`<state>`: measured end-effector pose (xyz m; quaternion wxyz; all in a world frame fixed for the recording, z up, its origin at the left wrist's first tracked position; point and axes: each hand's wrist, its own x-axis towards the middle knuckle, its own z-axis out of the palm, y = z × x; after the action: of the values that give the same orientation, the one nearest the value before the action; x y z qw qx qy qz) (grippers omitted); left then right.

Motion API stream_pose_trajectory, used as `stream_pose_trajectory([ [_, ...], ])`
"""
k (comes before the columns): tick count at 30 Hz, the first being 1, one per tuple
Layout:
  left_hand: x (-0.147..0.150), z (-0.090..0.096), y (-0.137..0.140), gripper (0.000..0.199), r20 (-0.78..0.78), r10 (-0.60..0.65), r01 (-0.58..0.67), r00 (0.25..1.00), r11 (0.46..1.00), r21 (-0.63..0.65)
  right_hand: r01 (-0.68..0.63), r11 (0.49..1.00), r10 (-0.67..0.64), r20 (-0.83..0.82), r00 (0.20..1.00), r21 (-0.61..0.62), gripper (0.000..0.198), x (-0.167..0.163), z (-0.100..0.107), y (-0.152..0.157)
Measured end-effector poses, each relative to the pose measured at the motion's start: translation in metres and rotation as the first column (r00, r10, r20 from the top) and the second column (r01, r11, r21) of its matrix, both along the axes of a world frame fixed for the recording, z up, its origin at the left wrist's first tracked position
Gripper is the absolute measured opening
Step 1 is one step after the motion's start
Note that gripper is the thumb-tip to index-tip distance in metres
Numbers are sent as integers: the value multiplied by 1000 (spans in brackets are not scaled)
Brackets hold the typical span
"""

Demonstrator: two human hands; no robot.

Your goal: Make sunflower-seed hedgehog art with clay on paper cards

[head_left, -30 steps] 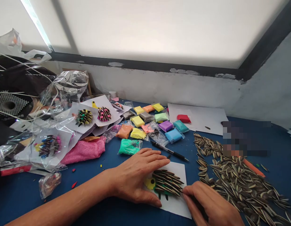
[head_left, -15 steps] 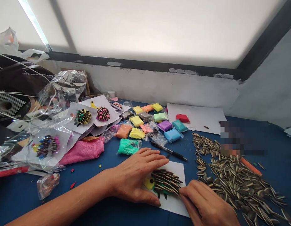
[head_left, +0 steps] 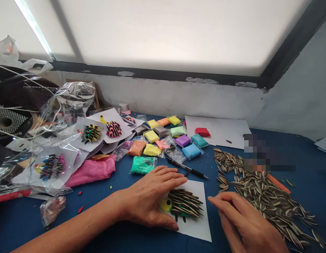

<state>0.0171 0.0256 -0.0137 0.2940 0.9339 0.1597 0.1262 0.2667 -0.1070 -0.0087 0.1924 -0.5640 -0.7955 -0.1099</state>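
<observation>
A white card (head_left: pixel 197 230) lies on the blue table with a hedgehog figure (head_left: pixel 185 203) on it: yellow head, green body, two dark legs and rows of sunflower seeds as spines. My left hand (head_left: pixel 155 198) rests at the card's left side, thumb and fingers spread around the hedgehog's head. To the right of the card, my right hand (head_left: pixel 242 218) is closed in a pinch, apart from the figure. Whether anything sits between its fingertips cannot be made out. Beyond that hand spreads a pile of sunflower seeds (head_left: pixel 271 198).
Packets of coloured clay (head_left: pixel 152 150) lie at the centre back, with a black pen (head_left: pixel 188 168) in front of them. Finished seed figures on paper (head_left: pixel 112 116) and a pink cloth (head_left: pixel 91 170) occupy the left. An orange stick (head_left: pixel 279 183) lies behind the seeds, near a white sheet (head_left: pixel 218 126).
My right hand has drawn back to the right, off the hedgehog's seed spines and the card. My left hand stays on the card. The view has shifted slightly.
</observation>
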Motion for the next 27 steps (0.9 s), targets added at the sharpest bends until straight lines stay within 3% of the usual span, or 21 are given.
stream_pose_trajectory([
  [5, 1, 1, 0, 88, -4, 2, -2, 1000, 1000, -3, -67, 995, 52, 207, 977, 69, 51, 1, -16, 0],
  [11, 2, 3, 0, 86, 1, -5, 5, 1000, 1000, 1, -219, 963, 140, 405, 903, 156, 54, -8, -26, 4],
  [18, 1, 3, -1, 86, 4, 2, -2, 1000, 1000, -7, -259, 953, 165, 445, 880, 159, 56, -14, -36, 5],
  [27, 2, 5, 0, 85, -19, -7, 7, 1000, 1000, -6, -267, 950, 166, 461, 872, 164, 55, -12, -34, 4],
])
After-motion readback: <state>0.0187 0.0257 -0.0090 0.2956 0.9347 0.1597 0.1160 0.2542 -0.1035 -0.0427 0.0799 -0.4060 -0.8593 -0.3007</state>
